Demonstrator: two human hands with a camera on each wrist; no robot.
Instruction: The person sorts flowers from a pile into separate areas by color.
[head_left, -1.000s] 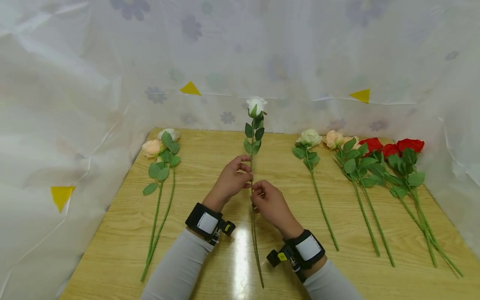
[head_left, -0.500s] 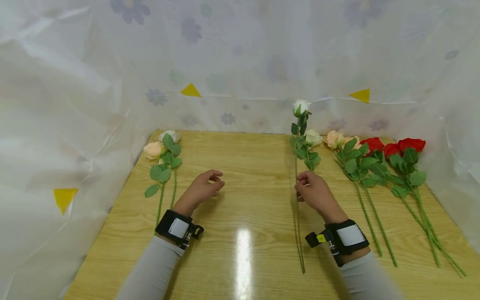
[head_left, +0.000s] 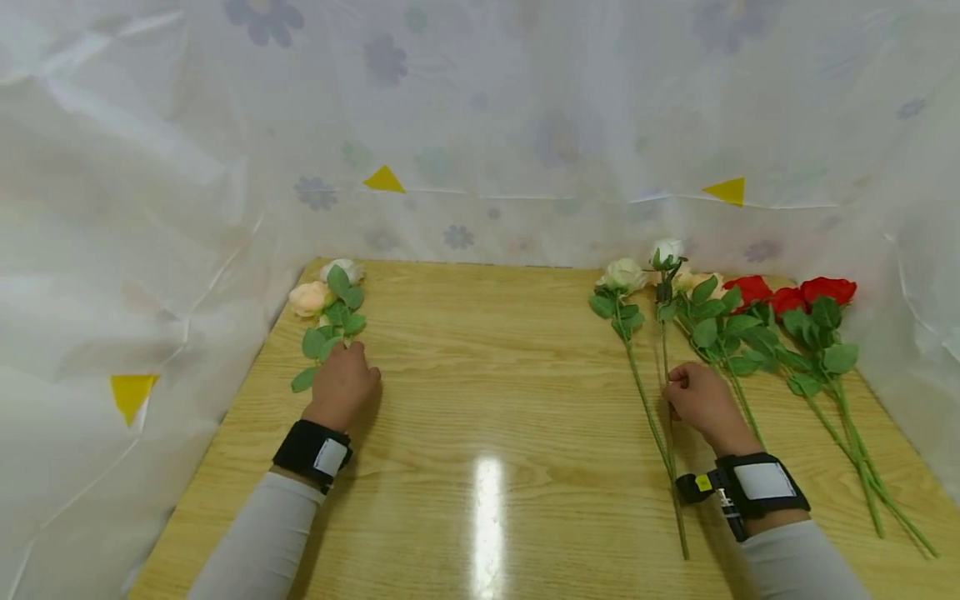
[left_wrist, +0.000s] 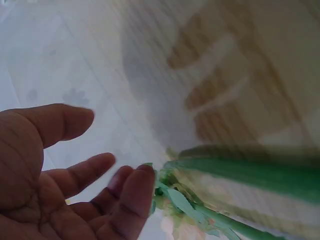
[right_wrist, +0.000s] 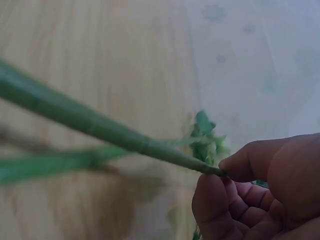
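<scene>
My right hand [head_left: 703,404] pinches the green stem [right_wrist: 115,134] of a white rose [head_left: 667,251] between thumb and fingertips. Its bloom overlaps the peach roses [head_left: 701,285] behind it in the head view, and the lower stem crosses that of another white rose [head_left: 622,276] on the table. At the left, my left hand [head_left: 341,385] hovers by a peach rose [head_left: 307,299] and a white rose [head_left: 343,270] lying together. In the left wrist view its thumb and fingers are apart, the fingertips close to the green stems [left_wrist: 250,172], with nothing between them. In the head view that hand hides much of the stems.
Several red roses [head_left: 827,290] lie at the right of the wooden table [head_left: 487,358], their stems crossing. Pale floral sheeting [head_left: 480,125] stands behind and along both sides, with yellow triangles [head_left: 385,179] on it.
The left hand has let go of the white rose and moved left to the flowers there. The right hand has carried that rose rightward and lowered it beside the other white rose.
</scene>
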